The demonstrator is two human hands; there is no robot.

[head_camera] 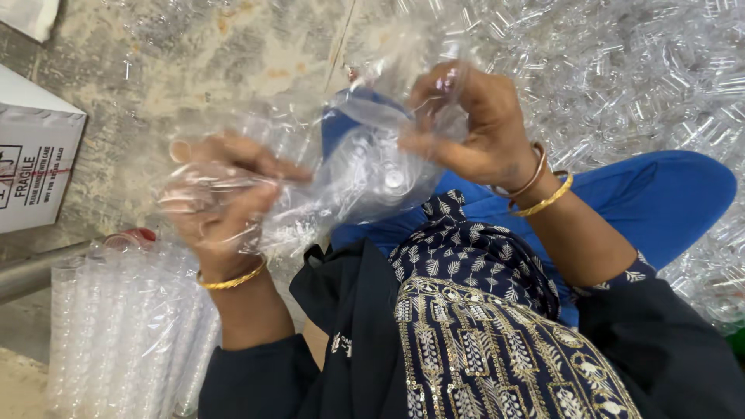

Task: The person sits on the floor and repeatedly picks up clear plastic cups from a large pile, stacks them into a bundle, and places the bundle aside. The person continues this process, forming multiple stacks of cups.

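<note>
A clear plastic bag [353,167] with small clear plastic containers inside hangs between my two hands above my lap. My left hand [217,202] grips the bag's left side, its fingers wrapped in the film. My right hand [466,124] pinches the bag's upper right edge between thumb and fingers. Gold bangles circle both wrists. My blue trousers [660,194] and patterned dark tunic [473,326] lie below the bag.
A large heap of loose clear plastic containers [636,70] fills the upper right floor. Bagged stacks of clear cups [124,326] stand at the lower left. A white cardboard box [35,155] sits at the left on the stained concrete floor [194,70].
</note>
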